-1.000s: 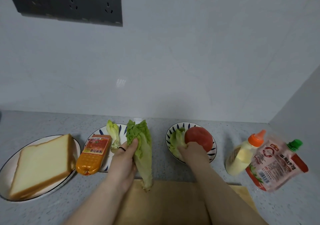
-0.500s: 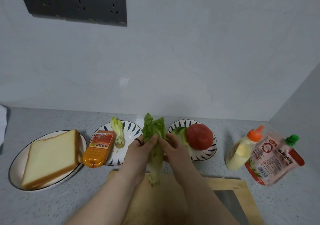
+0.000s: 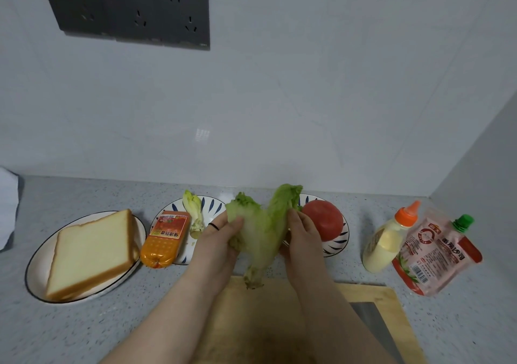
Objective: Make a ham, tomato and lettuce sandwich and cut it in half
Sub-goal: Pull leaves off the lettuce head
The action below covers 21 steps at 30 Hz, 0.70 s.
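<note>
I hold the lettuce (image 3: 260, 232) with both hands, above the far edge of the wooden cutting board (image 3: 377, 302). My left hand (image 3: 215, 240) grips the left leaf: the thumb lies on the front of the leaf and the fingers are curled behind it. On one finger of this hand there is a thin black ring (image 3: 214, 226). My right hand (image 3: 303, 237) pinches the right leaf in the same way, thumb in front and fingers behind. Both hands are closed on the lettuce, not open. The two leaves stand apart at the top like a letter V, and they join at the pale stem end, which points down to the board. I cannot tell if the stem touches the wood.

A knife blade (image 3: 369, 316) lies on the right part of the board, near my right forearm.

Behind my right hand the tomato (image 3: 323, 219) sits in a patterned bowl (image 3: 340, 244). Behind my left hand a second patterned dish (image 3: 212, 204) holds a small lettuce heart (image 3: 193, 212), and the ham sausage (image 3: 165, 237) in its orange wrapper lies on its left rim. Further left, the bread (image 3: 89, 251) lies on a white plate (image 3: 36, 265). At the right side stand a mayonnaise bottle (image 3: 386, 240) and a ketchup pouch (image 3: 436, 251), just beside each other.
</note>
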Available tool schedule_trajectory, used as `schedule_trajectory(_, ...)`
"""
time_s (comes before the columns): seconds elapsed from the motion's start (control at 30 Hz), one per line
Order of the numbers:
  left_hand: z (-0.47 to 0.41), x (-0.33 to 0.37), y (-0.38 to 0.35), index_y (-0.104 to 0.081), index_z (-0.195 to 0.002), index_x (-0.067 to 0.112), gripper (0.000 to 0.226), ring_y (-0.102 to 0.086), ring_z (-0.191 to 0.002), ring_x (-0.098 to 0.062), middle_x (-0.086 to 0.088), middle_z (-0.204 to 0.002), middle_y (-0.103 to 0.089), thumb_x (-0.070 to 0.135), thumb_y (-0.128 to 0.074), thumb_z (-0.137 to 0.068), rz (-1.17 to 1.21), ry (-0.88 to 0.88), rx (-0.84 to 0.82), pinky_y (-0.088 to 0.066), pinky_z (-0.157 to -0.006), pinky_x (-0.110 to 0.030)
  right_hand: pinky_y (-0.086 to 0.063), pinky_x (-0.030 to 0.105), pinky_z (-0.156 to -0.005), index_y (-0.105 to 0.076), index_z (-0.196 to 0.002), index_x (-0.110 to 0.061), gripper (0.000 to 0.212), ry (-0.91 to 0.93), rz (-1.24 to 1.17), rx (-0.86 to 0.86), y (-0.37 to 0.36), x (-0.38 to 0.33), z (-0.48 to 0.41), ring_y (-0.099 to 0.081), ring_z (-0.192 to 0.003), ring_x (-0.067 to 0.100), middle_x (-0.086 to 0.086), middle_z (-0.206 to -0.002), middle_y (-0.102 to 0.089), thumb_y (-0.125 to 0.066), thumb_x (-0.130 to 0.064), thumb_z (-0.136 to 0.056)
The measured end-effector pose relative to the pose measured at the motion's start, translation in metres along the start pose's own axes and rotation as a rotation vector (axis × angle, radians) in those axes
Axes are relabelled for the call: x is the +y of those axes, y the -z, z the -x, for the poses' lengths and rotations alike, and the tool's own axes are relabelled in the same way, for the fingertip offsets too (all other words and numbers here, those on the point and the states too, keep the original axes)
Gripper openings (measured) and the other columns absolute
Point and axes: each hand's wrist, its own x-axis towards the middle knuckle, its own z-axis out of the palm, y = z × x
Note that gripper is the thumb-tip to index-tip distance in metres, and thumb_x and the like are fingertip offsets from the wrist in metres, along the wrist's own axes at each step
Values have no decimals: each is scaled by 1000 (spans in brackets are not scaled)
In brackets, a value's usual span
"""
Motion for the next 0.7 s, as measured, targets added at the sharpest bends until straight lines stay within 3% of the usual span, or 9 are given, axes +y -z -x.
schedule_trajectory(0.1,0,-3,2,-61,-104,5,25,-66,-86,-20,-11,-93,-70,4,-51,-82,-62,34,-73,-55,-79,-31,-49,30,-65,-59,-100,-12,18,-11,-36,27,0,0,-3,-57,-76,14,1,-84,-62,-50,-26,-92)
schedule_trajectory(0.17,3,-8,1,-63,-99,9,25,-67,-77,-16,-7,-84,-72,-4,-50,-82,-124,73,-85,-56,-68,-25,-50,35,-72,-59,-101,-11,20,-11,-38,59,-2,1,-6,-58,-79,18,5,-88,-63,-48,-25,-92)
schedule_trajectory(0.23,5,-10,1,-67,-90,12,28,-68,-78,-16,-5,-81,-73,-9,-53,-79,-183,50,-62,-56,-68,-24,-50,37,-75,-58,-104,-5,26,-18,-51,67,-4,2,-7,-60,-80,20,9,-88,-63,-47,-26,-93)
schedule_trajectory(0.33,6,-9,1,-71,-81,16,28,-68,-77,-17,-5,-80,-72,-8,-57,-77,-225,-36,-10,-55,-66,-24,-53,26,-59,-60,-91,-7,30,-108,-181,-82,-5,5,-6,-62,-64,13,4,-72,-64,-47,-35,-91)
schedule_trajectory(0.43,7,-6,2,-72,-76,18,25,-68,-72,-16,-4,-77,-73,-5,-63,-73,-228,-68,18,-55,-60,-24,-51,32,-72,-60,-100,-3,26,-190,-183,-210,-4,11,-3,-63,-77,20,10,-85,-66,-48,-25,-91)
schedule_trajectory(0.57,12,-3,-1,-75,-72,22,20,-69,-70,-11,0,-73,-73,11,-69,-56,-245,-99,-49,-54,-59,-20,-52,35,-72,-56,-106,-1,20,-211,-250,-112,-2,11,-7,-62,-78,23,13,-88,-64,-47,-12,-92)
schedule_trajectory(0.7,16,-4,1,-75,-74,19,21,-69,-73,-11,0,-75,-73,13,-67,-56,-208,-84,-145,-53,-63,-19,-51,39,-70,-54,-107,-6,17,-218,-381,42,4,9,-18,-61,-80,22,10,-90,-63,-48,-13,-92)
